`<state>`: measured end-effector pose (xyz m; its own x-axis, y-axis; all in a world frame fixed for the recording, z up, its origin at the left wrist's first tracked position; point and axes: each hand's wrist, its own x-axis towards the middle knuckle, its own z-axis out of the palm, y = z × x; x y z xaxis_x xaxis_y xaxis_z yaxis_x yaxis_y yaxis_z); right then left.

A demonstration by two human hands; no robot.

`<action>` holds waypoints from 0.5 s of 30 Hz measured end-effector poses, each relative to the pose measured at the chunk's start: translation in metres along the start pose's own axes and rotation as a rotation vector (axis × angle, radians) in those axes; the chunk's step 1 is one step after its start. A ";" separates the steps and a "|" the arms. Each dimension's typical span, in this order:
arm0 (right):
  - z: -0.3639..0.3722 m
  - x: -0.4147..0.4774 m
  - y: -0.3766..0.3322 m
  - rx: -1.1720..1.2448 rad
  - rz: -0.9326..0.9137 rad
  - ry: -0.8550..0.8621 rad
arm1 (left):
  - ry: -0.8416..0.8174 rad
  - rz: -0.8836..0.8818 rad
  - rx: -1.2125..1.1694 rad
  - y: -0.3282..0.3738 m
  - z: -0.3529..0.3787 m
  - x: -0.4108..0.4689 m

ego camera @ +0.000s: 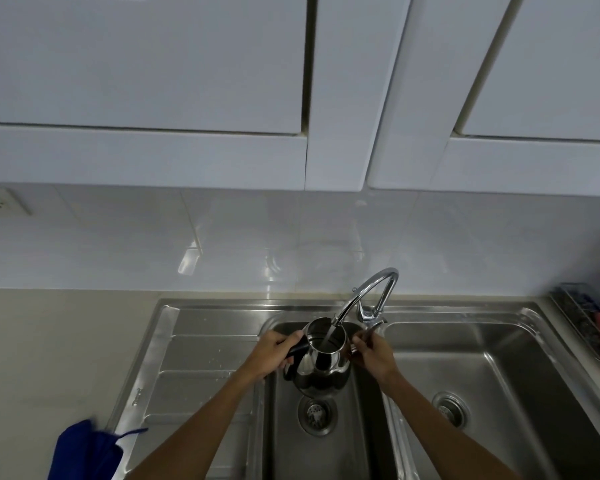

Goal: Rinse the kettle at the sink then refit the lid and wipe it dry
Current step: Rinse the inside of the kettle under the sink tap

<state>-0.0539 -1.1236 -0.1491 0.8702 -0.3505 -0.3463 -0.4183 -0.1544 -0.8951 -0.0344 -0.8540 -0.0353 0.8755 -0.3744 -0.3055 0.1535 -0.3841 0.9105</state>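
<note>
A shiny steel kettle [323, 362] with no lid hangs over the left sink basin [326, 445], under the curved tap spout [368, 296]. Water runs from the spout into the kettle's open top. My left hand [274, 355] grips the kettle's black handle [297, 348] on its left side. My right hand [373, 355] is at the kettle's right, with its fingers closed around the tap lever [371, 327]. The kettle's lid is not in view. A blue cloth [84, 452] lies at the bottom left, on the edge of the draining board.
A ribbed steel draining board [194, 362] lies left of the basins, and a second basin [465, 375] to the right. A wire rack [586, 323] with a red item stands at the far right. White cupboards [187, 81] hang overhead. The tiled wall carries a socket [0, 202].
</note>
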 end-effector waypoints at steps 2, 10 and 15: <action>0.000 -0.008 -0.009 0.043 0.029 -0.013 | 0.000 0.003 0.005 -0.002 -0.001 0.000; 0.000 -0.026 -0.032 0.165 0.059 -0.044 | -0.046 0.016 0.003 -0.012 -0.002 0.005; 0.001 -0.026 -0.030 0.194 0.052 -0.043 | -0.054 0.007 0.030 -0.017 -0.003 0.009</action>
<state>-0.0636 -1.1092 -0.1136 0.8610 -0.3127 -0.4012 -0.4084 0.0451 -0.9117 -0.0279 -0.8481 -0.0526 0.8503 -0.4218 -0.3146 0.1328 -0.4065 0.9040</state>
